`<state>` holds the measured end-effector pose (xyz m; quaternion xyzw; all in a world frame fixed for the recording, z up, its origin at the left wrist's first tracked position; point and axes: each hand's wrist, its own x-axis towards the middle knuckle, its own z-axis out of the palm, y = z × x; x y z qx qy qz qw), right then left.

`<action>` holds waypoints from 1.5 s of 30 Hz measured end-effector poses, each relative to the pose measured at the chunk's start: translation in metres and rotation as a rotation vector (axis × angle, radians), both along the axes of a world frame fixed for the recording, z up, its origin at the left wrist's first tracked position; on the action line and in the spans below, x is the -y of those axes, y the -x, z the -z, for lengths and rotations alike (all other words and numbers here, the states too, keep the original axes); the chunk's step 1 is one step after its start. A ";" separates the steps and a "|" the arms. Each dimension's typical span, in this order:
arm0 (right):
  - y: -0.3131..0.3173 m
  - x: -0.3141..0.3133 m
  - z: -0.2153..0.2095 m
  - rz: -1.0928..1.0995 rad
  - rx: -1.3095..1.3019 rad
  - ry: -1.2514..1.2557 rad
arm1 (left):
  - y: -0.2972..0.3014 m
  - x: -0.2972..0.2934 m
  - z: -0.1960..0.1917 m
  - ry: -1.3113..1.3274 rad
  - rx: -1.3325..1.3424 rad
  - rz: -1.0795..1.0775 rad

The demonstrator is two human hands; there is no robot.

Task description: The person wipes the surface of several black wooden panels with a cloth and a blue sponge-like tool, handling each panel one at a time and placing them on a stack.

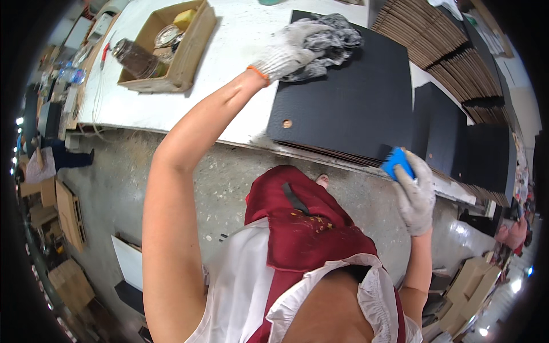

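My left hand (pixel 289 50), in a white knit glove with an orange cuff, grips a crumpled rag (pixel 338 39) stained grey and black. It presses the rag on the far left part of a flat black panel (pixel 354 100), which tops a stack on the white table. A small round tan spot shows near the panel's front left corner. At the panel's front right corner, my gloved right hand (pixel 417 200) pinches a small blue piece (pixel 397 162) with a jagged edge. Whether that piece touches the panel is unclear.
A cardboard box (pixel 191 54) with a dark jar and a yellow sponge stands on the white table (pixel 234 34), left of my rag. More black panels (pixel 440 123) and stacked brown sheets (pixel 420 28) lie to the right. Another person (pixel 43 163) is at the far left.
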<state>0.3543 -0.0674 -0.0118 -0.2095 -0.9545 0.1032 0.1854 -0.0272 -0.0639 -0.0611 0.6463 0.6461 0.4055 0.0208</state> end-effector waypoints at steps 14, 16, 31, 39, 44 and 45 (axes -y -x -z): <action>0.001 -0.021 0.001 0.236 -0.052 -0.070 | 0.006 -0.002 -0.002 0.119 0.021 -0.048; 0.000 -0.017 0.000 0.203 -0.040 -0.063 | 0.004 -0.003 -0.002 0.106 0.014 -0.041; 0.079 0.019 -0.015 0.003 -0.218 0.220 | 0.010 -0.004 0.008 0.008 0.027 -0.007; 0.178 0.034 0.013 -0.336 -0.207 0.084 | -0.002 -0.004 0.003 0.006 0.070 -0.065; 0.167 0.019 -0.006 -0.391 -0.115 0.126 | 0.001 -0.001 0.006 -0.046 0.017 -0.063; 0.168 0.017 -0.002 -0.350 -0.151 0.104 | 0.000 -0.002 0.006 -0.050 0.021 -0.066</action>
